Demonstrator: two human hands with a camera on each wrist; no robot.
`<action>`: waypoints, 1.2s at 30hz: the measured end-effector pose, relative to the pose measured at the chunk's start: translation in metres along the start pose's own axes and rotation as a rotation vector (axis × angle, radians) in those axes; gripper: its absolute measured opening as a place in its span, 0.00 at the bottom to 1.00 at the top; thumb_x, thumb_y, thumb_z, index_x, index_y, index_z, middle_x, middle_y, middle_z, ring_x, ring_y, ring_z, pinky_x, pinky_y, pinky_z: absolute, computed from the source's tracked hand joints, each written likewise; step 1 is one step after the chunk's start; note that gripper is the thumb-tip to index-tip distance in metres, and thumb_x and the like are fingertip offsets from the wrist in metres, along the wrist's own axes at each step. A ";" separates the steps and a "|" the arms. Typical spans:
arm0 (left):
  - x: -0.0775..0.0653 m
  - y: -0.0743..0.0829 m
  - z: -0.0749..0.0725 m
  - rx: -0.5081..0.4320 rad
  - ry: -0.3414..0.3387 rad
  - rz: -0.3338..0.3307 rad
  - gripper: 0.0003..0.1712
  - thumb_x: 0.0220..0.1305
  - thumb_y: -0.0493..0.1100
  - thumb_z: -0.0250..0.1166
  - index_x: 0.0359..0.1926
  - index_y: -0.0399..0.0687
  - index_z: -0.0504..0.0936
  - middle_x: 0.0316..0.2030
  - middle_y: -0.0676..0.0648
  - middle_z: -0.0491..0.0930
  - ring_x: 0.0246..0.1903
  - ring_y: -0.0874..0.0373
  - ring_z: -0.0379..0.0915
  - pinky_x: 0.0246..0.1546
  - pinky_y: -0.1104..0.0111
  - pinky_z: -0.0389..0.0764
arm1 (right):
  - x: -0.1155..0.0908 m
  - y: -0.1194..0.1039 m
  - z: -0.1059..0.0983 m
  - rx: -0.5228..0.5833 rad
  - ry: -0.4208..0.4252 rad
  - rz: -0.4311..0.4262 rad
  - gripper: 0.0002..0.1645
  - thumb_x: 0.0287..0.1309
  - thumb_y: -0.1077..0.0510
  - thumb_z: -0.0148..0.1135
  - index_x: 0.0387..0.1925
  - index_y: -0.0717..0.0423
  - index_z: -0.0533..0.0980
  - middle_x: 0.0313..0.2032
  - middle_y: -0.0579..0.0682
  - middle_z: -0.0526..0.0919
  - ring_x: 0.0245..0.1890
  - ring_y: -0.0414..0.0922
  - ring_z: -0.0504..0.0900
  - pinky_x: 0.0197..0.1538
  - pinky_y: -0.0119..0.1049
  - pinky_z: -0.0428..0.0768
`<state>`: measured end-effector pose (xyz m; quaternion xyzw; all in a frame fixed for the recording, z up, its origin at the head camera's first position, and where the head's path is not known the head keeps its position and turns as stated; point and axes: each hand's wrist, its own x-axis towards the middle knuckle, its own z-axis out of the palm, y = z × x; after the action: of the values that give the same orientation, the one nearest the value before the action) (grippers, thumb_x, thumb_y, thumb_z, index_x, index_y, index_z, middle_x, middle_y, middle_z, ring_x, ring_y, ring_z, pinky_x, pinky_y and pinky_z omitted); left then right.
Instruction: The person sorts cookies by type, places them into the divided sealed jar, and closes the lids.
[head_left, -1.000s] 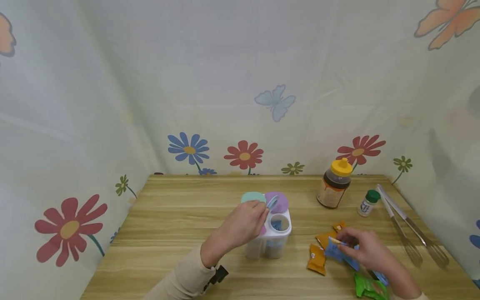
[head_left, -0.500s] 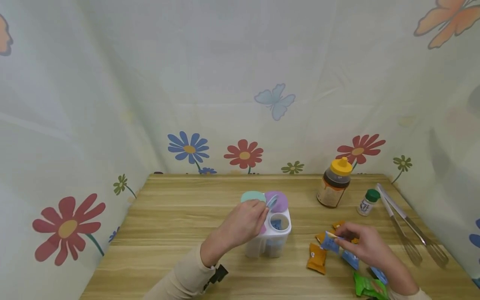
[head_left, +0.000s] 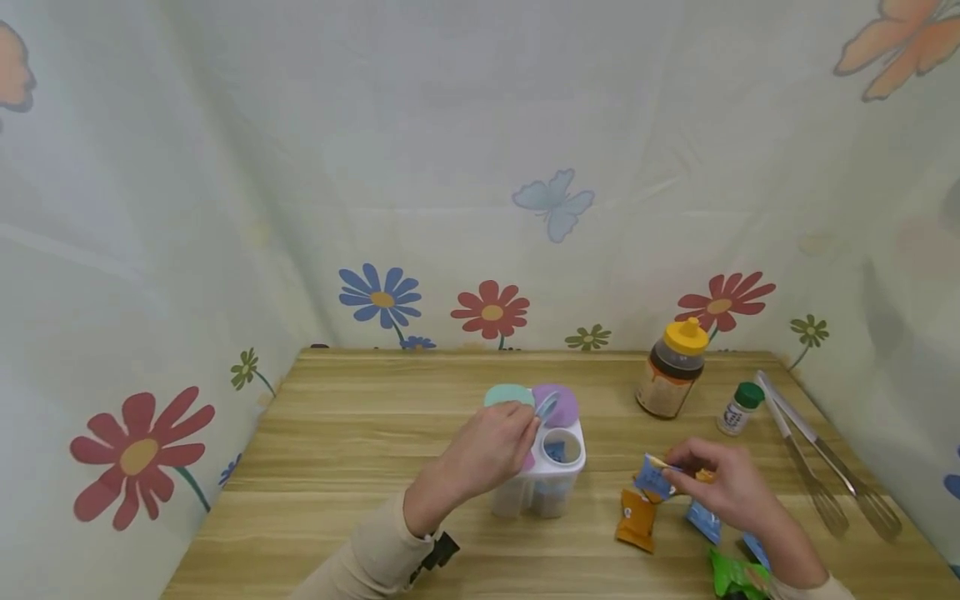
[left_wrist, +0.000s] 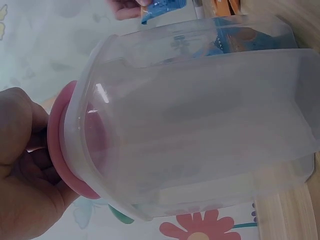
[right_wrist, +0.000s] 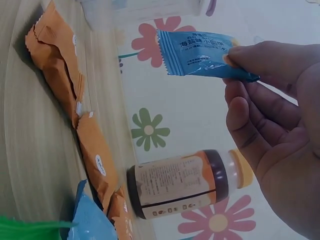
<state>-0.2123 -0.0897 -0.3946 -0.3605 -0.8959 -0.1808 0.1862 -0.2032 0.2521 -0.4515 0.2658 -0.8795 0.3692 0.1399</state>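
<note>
My left hand (head_left: 486,446) is over a clear storage container (head_left: 551,497) with a white top, pinching a pale blue round lid (head_left: 548,406) above its open round hole. Blue packets show through the container's wall in the left wrist view. On the same top sit a mint lid (head_left: 508,394), a purple lid (head_left: 561,408) and a pink lid (left_wrist: 64,145), partly hidden by the hand. Between thumb and fingers, my right hand (head_left: 723,483) holds a small blue snack packet (right_wrist: 200,54) above the table, to the container's right.
Orange packets (head_left: 636,521), blue packets (head_left: 703,522) and a green packet (head_left: 731,573) lie around the right hand. Farther back stand a yellow-capped bottle (head_left: 671,371) and a green-capped shaker (head_left: 740,408). Metal tongs (head_left: 817,446) lie along the table's right side.
The right hand has raised the blue packet off the pile and shifted it slightly left, toward the container. My left hand and the lid it pinches stay in place.
</note>
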 end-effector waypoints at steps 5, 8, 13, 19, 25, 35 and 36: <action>0.001 0.001 0.002 -0.005 0.008 -0.005 0.09 0.71 0.43 0.57 0.31 0.47 0.76 0.25 0.55 0.71 0.25 0.64 0.64 0.25 0.79 0.69 | 0.002 -0.002 0.001 -0.007 0.032 -0.027 0.11 0.51 0.63 0.72 0.32 0.43 0.80 0.27 0.41 0.84 0.26 0.32 0.80 0.32 0.31 0.81; 0.000 0.001 0.002 -0.004 0.003 -0.013 0.10 0.71 0.43 0.56 0.31 0.47 0.76 0.25 0.55 0.71 0.25 0.64 0.64 0.25 0.79 0.68 | 0.004 -0.005 0.002 -0.011 0.053 -0.033 0.10 0.52 0.62 0.72 0.32 0.43 0.80 0.28 0.44 0.85 0.27 0.31 0.81 0.35 0.30 0.81; 0.000 0.001 0.002 -0.011 -0.007 -0.022 0.10 0.71 0.43 0.56 0.32 0.47 0.76 0.25 0.55 0.70 0.25 0.64 0.64 0.24 0.79 0.68 | 0.007 -0.008 0.004 0.003 0.067 -0.046 0.10 0.51 0.63 0.72 0.32 0.45 0.80 0.28 0.46 0.85 0.27 0.32 0.82 0.37 0.28 0.82; 0.001 0.001 0.001 -0.019 -0.017 -0.032 0.09 0.71 0.43 0.56 0.32 0.47 0.76 0.25 0.55 0.70 0.25 0.64 0.64 0.24 0.79 0.68 | 0.011 -0.012 0.004 0.020 0.078 -0.029 0.14 0.49 0.67 0.73 0.32 0.45 0.80 0.29 0.42 0.85 0.29 0.33 0.83 0.38 0.26 0.81; 0.000 0.000 0.002 -0.010 -0.017 -0.024 0.09 0.71 0.44 0.56 0.33 0.47 0.76 0.25 0.55 0.70 0.25 0.64 0.64 0.24 0.79 0.67 | 0.014 -0.013 0.004 0.011 0.075 -0.030 0.13 0.49 0.65 0.73 0.32 0.44 0.80 0.28 0.42 0.85 0.28 0.32 0.82 0.36 0.29 0.82; 0.000 0.000 0.002 -0.011 -0.013 -0.019 0.09 0.71 0.44 0.56 0.32 0.48 0.76 0.24 0.55 0.70 0.25 0.64 0.64 0.24 0.80 0.68 | 0.026 -0.022 0.006 -0.006 0.080 -0.114 0.15 0.48 0.66 0.73 0.32 0.43 0.80 0.27 0.37 0.83 0.25 0.32 0.78 0.32 0.28 0.79; 0.000 0.000 0.002 -0.011 -0.013 -0.017 0.09 0.71 0.44 0.56 0.32 0.47 0.76 0.25 0.55 0.70 0.25 0.64 0.64 0.25 0.80 0.68 | 0.028 -0.022 0.006 -0.003 0.086 -0.125 0.16 0.47 0.67 0.73 0.32 0.44 0.80 0.27 0.36 0.83 0.25 0.32 0.78 0.32 0.28 0.78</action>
<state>-0.2128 -0.0891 -0.3962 -0.3549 -0.8992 -0.1850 0.1768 -0.2133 0.2244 -0.4308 0.3040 -0.8549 0.3694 0.2006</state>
